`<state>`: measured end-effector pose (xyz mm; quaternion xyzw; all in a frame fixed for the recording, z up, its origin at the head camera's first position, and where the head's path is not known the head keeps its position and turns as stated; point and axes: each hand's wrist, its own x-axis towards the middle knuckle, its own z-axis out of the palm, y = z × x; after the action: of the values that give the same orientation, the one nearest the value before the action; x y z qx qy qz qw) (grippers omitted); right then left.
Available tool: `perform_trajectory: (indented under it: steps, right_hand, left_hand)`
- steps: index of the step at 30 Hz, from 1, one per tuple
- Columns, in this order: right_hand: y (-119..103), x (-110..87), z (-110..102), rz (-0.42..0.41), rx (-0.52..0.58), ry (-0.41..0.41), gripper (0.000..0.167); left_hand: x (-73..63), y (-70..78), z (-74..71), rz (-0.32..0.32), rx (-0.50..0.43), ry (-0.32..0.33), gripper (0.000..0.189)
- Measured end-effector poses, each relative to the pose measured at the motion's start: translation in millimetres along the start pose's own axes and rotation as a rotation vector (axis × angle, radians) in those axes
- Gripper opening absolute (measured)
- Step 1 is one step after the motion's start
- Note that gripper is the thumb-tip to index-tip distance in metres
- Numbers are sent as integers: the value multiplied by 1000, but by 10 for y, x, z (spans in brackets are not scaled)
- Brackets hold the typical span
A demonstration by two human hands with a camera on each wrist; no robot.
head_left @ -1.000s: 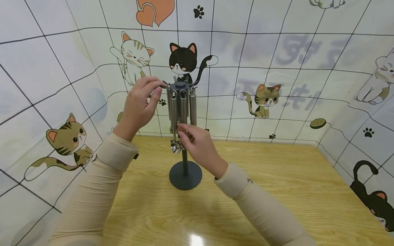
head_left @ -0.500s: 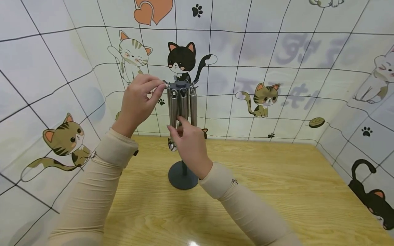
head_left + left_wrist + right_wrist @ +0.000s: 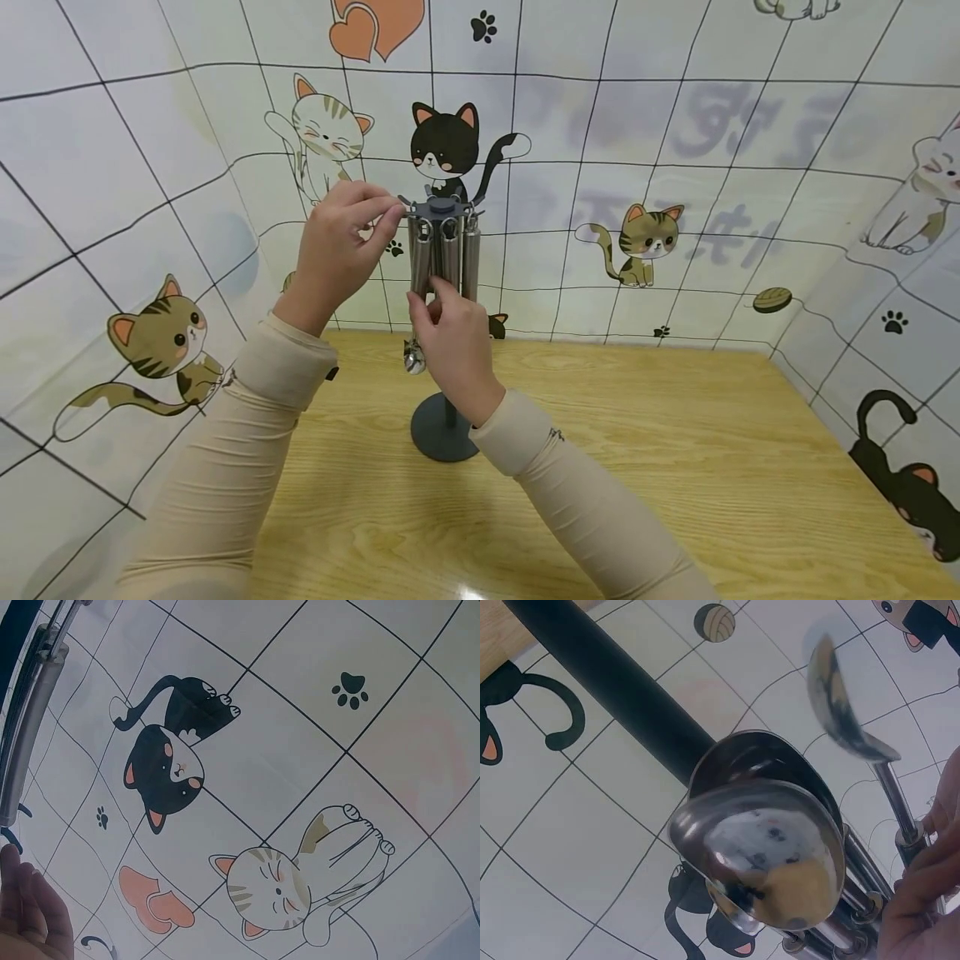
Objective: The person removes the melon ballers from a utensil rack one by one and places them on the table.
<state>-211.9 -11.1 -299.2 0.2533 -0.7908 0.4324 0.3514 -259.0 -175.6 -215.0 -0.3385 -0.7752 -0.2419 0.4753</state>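
Note:
A dark utensil stand (image 3: 441, 209) with a ring of hooks carries several hanging steel kitchen utensils by their handles. My left hand (image 3: 341, 242) pinches a hook at the left of its top, thumb against forefinger. In the left wrist view, the left hand (image 3: 34, 915) sits just past a steel handle's end (image 3: 30, 742). My right hand (image 3: 457, 346) grips a spoon low on its handle; the spoon's bowl (image 3: 414, 358) hangs left of the hand. The right wrist view shows that spoon (image 3: 832, 705) held by my right fingers (image 3: 930, 885), apart from a shiny ladle (image 3: 757, 855).
The stand's round dark base (image 3: 438, 433) rests on a wood-grain table (image 3: 637, 450). Close behind and to both sides stands a white wall covering (image 3: 555, 192) with grid lines and cartoon cats. The dark pole (image 3: 622, 690) runs beside the ladle bowls.
My right hand has moved left and slightly up along the utensils, and the spoon's bowl has swung left. My left thumb has come up to the forefinger at the hook.

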Motion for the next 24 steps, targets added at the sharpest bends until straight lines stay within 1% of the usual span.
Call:
perform_trajectory:
  steps: [6,9,11,15,18,21,24]
  right_hand:
    - [-27,-24,-5,-8,-35,35,21]
    - [-51,-45,1,-9,-58,41,19]
    - [-68,-56,3,-5,-62,39,21]
    - [-76,-66,-5,13,15,-1,24]
    - [-87,-68,-30,20,83,-34,36]
    - [-107,-58,-59,17,122,-59,48]
    - [-124,-34,-80,39,182,-81,50]
  left_hand:
    - [-5,6,-8,-3,-3,-1,23]
    - [-17,2,-9,-14,-2,-3,24]
    - [-28,-5,-7,-17,1,-1,24]
    - [-36,-12,5,-17,1,0,24]
    - [-33,-15,10,-12,-6,1,24]
    - [-36,-20,8,-15,-10,7,24]
    - [-37,-15,-6,-21,-5,10,24]
